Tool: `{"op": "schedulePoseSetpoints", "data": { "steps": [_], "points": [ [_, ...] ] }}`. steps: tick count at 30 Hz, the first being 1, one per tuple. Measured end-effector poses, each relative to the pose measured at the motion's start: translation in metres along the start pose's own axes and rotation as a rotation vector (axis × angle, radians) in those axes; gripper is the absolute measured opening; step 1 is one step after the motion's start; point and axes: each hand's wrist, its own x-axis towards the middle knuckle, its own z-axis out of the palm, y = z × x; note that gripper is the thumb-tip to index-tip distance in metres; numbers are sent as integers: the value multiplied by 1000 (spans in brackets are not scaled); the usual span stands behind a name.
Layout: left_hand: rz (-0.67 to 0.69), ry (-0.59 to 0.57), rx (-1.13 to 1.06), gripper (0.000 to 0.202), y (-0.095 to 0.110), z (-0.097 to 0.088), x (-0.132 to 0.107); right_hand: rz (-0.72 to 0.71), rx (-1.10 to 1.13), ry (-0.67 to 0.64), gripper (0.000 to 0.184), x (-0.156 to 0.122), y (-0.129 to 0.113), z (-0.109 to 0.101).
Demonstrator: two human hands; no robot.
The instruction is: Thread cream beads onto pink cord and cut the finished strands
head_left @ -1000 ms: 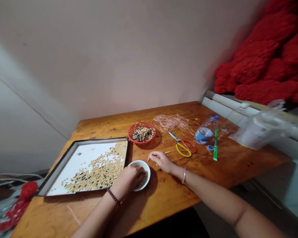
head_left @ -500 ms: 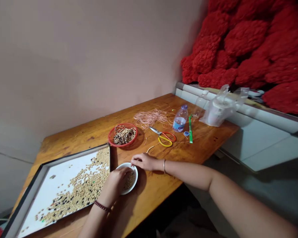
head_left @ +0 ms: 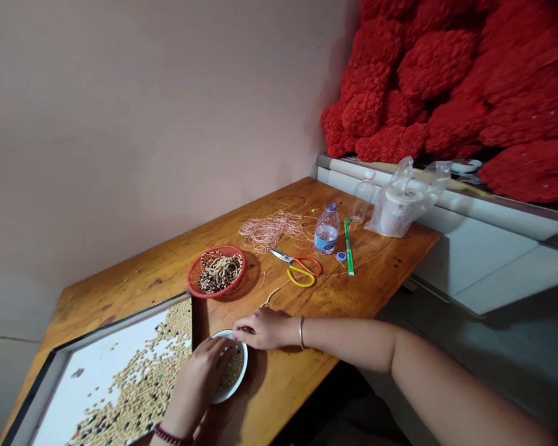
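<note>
A small white bowl (head_left: 244,370) of tan beads (head_left: 232,370) sits near the table's front edge. My left hand (head_left: 199,376), with a dark red bead bracelet at its wrist, reaches over the bowl's left side. Its fingers are curled together above the beads, and what they hold is hidden. At the bowl's far right rim, my right hand (head_left: 263,329) is closed in a pinch, its fingertips close to the left hand's. A short string of beads (head_left: 270,298) trails out behind the right hand onto the table; the pinched end is too small to see clearly.
Left of the bowl lies a black-edged tray (head_left: 121,322) of loose beads. Beyond stand a red basket (head_left: 242,272) of beaded strands, tangled pink cord (head_left: 270,230), scissors (head_left: 302,277), a water bottle (head_left: 326,232), its cap (head_left: 341,256), a green packet (head_left: 349,248) and a bagged tub (head_left: 397,210).
The view has shifted, so the table and things on it appear lower and further left. Both hands stay at the bowl, with the fingertips still close together.
</note>
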Motion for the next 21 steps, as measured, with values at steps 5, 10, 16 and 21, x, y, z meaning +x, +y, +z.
{"op": "schedulePoseSetpoints", "data": {
  "steps": [5,10,16,21],
  "points": [
    [-17,-12,12,30,6,-5,0,-6,37,50,24,2,3,7],
    [-62,-29,138,27,17,-12,0,9,62,106,28,3,3,4],
    [-62,-48,263,24,32,-22,0,27,51,119,28,-2,3,1],
    [-142,-56,281,31,39,-20,-4,19,8,155,28,-6,6,8]
  ]
}}
